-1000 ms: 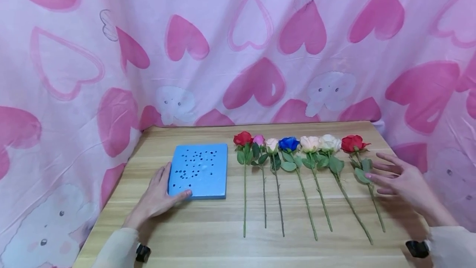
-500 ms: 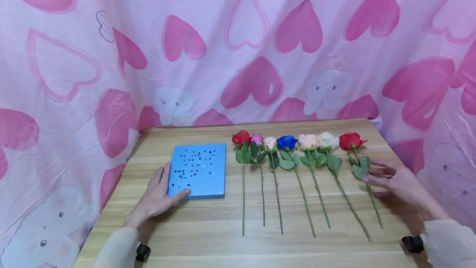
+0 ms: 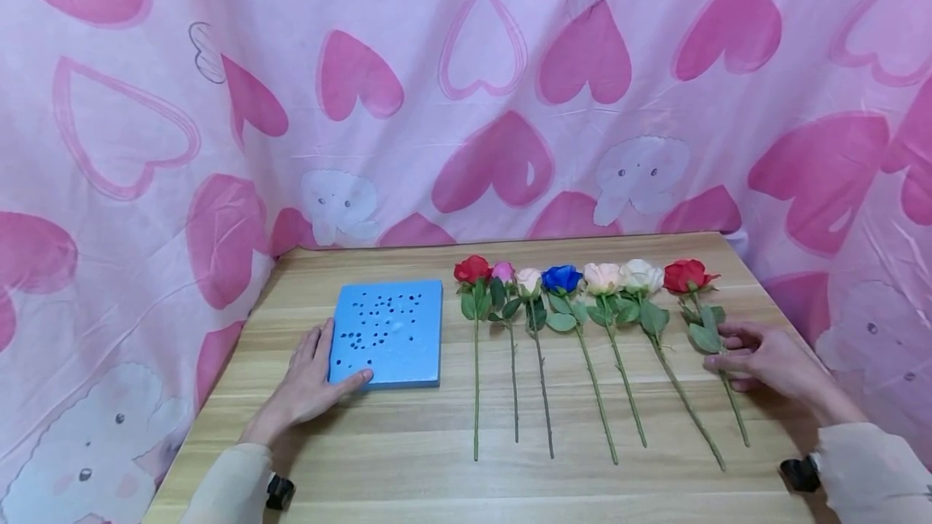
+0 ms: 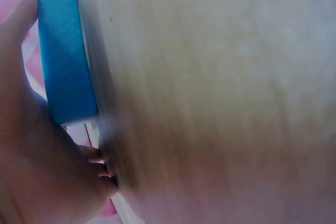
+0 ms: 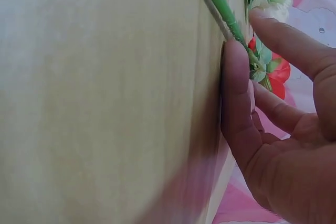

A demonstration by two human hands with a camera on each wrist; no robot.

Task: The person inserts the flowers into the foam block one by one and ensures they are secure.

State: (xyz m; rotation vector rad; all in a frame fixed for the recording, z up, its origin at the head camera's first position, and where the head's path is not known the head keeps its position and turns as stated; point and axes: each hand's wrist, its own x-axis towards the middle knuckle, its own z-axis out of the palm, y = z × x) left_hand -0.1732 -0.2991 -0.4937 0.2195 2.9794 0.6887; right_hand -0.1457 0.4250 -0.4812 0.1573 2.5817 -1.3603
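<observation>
The red rose (image 3: 688, 276) farthest to the right lies on the counter (image 3: 408, 459), its bloom ahead of the right hand (image 3: 768, 358) and its stem (image 3: 734, 407) running between that hand's curved thumb and fingers; whether they pinch it, I cannot tell. To this hand's left lie six more roses (image 3: 562, 279). Beyond them, the left hand (image 3: 309, 378), spread, touches a blue board (image 3: 400, 352) at its near left corner.

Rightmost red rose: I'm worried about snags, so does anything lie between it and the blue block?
Yes: between the rightmost red rose and the blue block, six other roses lie side by side on the table, starting with the white rose.
</observation>
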